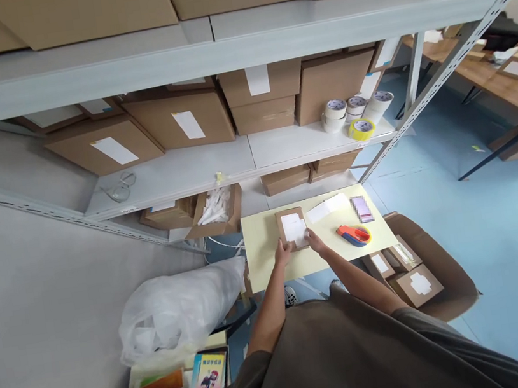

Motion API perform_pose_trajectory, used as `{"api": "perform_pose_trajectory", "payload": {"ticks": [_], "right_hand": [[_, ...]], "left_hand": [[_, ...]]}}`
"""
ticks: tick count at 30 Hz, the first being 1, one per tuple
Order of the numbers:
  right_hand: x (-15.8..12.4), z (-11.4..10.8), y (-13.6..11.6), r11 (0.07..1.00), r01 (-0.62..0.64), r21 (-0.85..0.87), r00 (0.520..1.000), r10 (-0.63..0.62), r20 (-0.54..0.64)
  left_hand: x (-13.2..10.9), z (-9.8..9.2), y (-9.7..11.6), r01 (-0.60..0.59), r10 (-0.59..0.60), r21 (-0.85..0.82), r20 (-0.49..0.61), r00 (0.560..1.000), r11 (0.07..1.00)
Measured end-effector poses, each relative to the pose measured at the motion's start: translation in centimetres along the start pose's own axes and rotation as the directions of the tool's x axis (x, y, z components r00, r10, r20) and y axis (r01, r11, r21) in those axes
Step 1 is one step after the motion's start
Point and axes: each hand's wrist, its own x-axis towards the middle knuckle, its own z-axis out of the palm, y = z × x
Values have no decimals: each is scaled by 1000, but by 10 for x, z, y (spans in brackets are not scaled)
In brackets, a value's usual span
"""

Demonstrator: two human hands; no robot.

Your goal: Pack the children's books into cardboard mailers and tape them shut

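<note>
I'm watching through the head camera, and right in the middle of it is a small cardboard box point(293, 228), flat on the pale yellow table point(264, 264), white paper point(290, 221) covering much of its top! The left hand point(282, 252) has its fingers closed on the near left corner, and over on the other side the right hand point(315, 240) grasps the near right edge, its fingertips right at the border of that paper. Undersides of the fingers are hidden from me, so how they curl beneath, I can't tell

Moving out to the right on the tabletop: a white paper strip point(327, 208) lies just beside the box, a phone point(362, 209) sits beyond it at the far right corner, and nearer me there's an orange-and-blue tape dispenser point(354, 236) with a yellow roll. Past the table's right edge, on the blue floor point(510, 236), a large open carton point(457, 285) holds several labelled boxes point(417, 285)!

Over to the left, a bulging translucent plastic bag point(179, 308), and nearer still, a heap of books point(206, 381). On the far side stands the grey shelf unit point(188, 168), packed with brown boxes; its middle level carries white tape rolls point(335, 117) and a yellow tape roll point(362, 129) at the right, a pair of glasses point(122, 187) at the left
</note>
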Motion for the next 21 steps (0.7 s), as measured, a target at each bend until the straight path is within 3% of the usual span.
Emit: {"api": "perform_pose_trajectory", "payload": {"ticks": [2, 5, 9, 12, 15, 17, 21], "right_hand": [[4, 16, 8, 984, -30, 175, 1000, 30, 2], [10, 26, 20, 888, -74, 454, 997, 78, 9], [16, 19, 29, 839, -72, 539, 996, 86, -1], [18, 3, 33, 855, -29, 518, 997, 63, -49], [20, -19, 41, 874, 34, 485, 993, 23, -112], [24, -38, 49, 884, 49, 465, 992, 13, -128], [43, -78, 69, 915, 19, 403, 990, 38, -134]], "left_hand": [[0, 7, -5, 40, -41, 64, 21, 999, 997], [2, 8, -7, 20, -25, 103, 40, 999, 994], [4, 3, -1, -24, 18, 121, 52, 999, 992], [5, 5, 10, -158, 173, 160, -83, 981, 974], [7, 21, 35, -342, 380, 198, -203, 903, 919], [11, 39, 58, -430, 462, 201, -156, 873, 880], [32, 83, 106, -503, 497, 230, 85, 863, 833]]}}
